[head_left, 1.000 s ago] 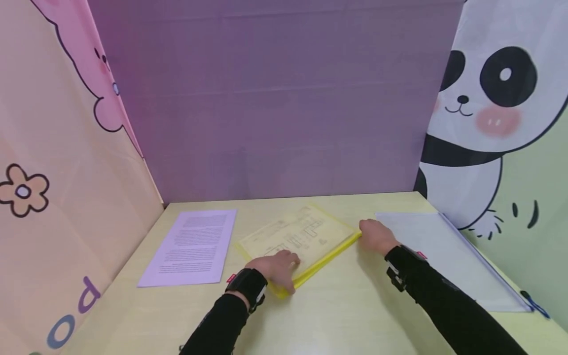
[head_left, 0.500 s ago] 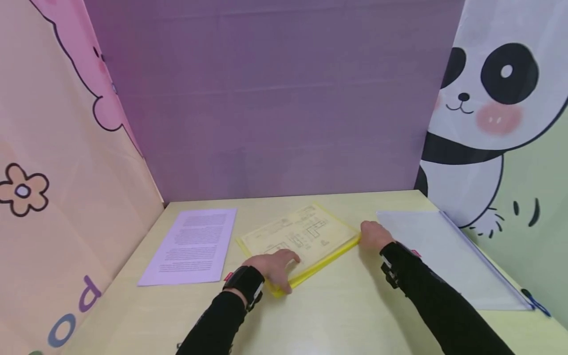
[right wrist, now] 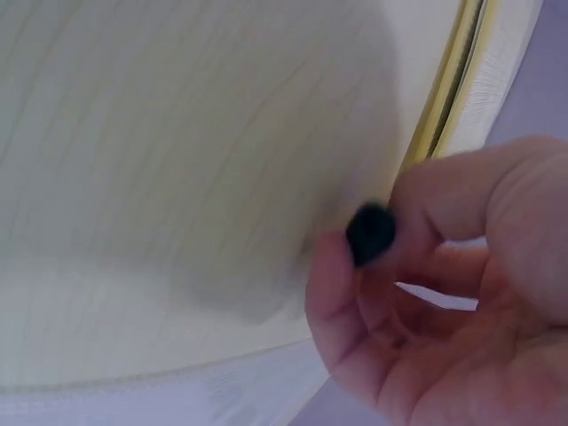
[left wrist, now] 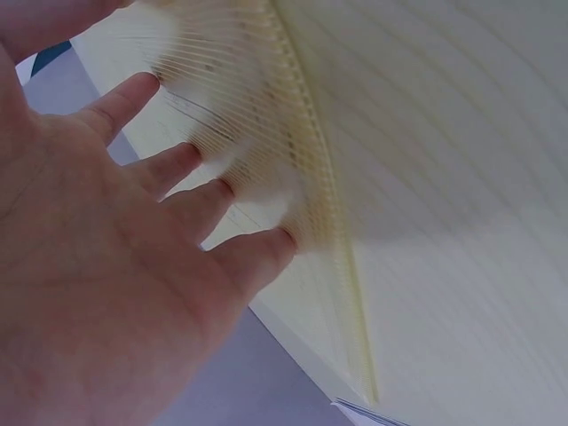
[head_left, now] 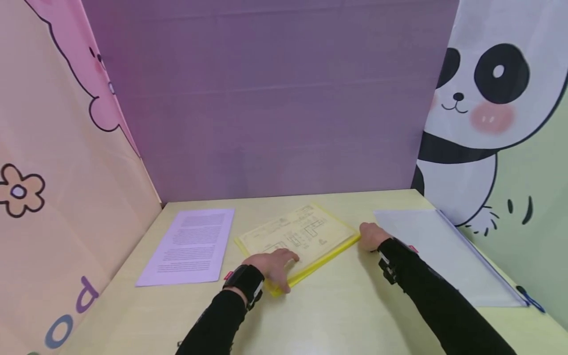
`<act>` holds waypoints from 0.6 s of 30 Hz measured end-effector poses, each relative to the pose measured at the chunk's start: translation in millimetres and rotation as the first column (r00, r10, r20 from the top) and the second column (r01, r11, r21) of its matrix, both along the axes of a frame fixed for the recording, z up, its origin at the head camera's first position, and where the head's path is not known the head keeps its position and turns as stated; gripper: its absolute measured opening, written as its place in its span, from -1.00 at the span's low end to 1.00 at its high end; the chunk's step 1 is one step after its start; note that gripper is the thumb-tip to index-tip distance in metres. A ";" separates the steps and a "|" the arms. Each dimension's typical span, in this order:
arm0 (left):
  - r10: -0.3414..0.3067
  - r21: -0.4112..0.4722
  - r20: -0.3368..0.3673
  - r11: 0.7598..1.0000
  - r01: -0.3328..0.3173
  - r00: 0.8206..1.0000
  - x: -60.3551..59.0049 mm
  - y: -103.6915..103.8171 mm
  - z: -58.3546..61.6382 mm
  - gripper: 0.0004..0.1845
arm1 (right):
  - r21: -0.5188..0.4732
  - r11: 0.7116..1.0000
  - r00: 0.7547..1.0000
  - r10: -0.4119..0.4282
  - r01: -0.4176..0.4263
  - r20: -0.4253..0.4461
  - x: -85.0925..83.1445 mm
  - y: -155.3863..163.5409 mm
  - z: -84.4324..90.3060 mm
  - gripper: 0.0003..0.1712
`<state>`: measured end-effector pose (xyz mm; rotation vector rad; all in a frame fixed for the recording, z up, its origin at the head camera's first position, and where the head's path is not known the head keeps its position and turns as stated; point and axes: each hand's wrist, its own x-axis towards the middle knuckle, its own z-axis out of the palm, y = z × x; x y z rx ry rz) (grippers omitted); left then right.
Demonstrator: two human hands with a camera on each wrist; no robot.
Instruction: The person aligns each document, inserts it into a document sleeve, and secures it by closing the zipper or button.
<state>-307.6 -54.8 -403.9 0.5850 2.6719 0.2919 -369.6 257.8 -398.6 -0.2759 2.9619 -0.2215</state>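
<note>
A yellow translucent mesh zip pouch point(head_left: 323, 260), holding a sheet printed with diagrams, lies slantwise on the table in the head view. My left hand point(head_left: 272, 266) rests on its near-left corner. In the left wrist view, its fairly straight fingers point(left wrist: 173, 167) press on the mesh point(left wrist: 266, 98) beside the zip edge. At the pouch's right corner is my right hand point(head_left: 372, 236), fingers curled. The right wrist view shows it pinching a small dark zipper pull point(right wrist: 370, 232) between thumb and fingers, at the end of the yellow edge point(right wrist: 444, 98). Part of the pull is hidden by the fingers.
To the left lies a lilac sheet point(head_left: 188, 246) of printed text. A larger whitish zip pouch point(head_left: 443, 251) with a purple edge and a dark blue pull point(head_left: 530, 299) lies at the right. A purple cloth point(head_left: 275, 98) stands behind the table.
The left hand and the pouch's near corner have shifted slightly left, and the diagrams show more clearly. The right hand stays at the pouch's right corner.
</note>
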 end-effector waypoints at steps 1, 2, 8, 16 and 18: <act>-0.001 -0.001 0.000 1.000 0.001 1.000 -0.4 -0.1 -0.7 -0.16 | 0.017 1.000 1.000 -0.003 0.003 -0.011 -0.8 -0.3 -0.3 -0.98; -0.001 0.000 0.002 1.000 0.001 1.000 -0.5 -0.2 -1.2 -0.16 | 0.035 0.999 1.000 -0.009 0.010 -0.019 -1.6 -0.5 -0.7 -0.97; -0.006 -0.004 0.003 1.000 0.006 1.000 -1.2 -0.7 -1.3 -0.15 | 0.049 0.996 0.995 -0.065 0.069 -0.075 -7.0 -2.3 -6.8 -0.95; -0.007 -0.033 0.001 0.999 0.007 1.000 -0.6 0.3 0.3 -0.15 | -0.085 0.976 0.978 -0.205 0.201 -0.044 -6.5 -8.8 -11.1 -0.79; -0.002 -0.038 0.002 0.999 0.002 1.000 -0.3 0.4 1.0 -0.15 | -0.109 0.967 0.971 -0.236 0.231 -0.033 -7.0 -9.4 -11.9 -0.74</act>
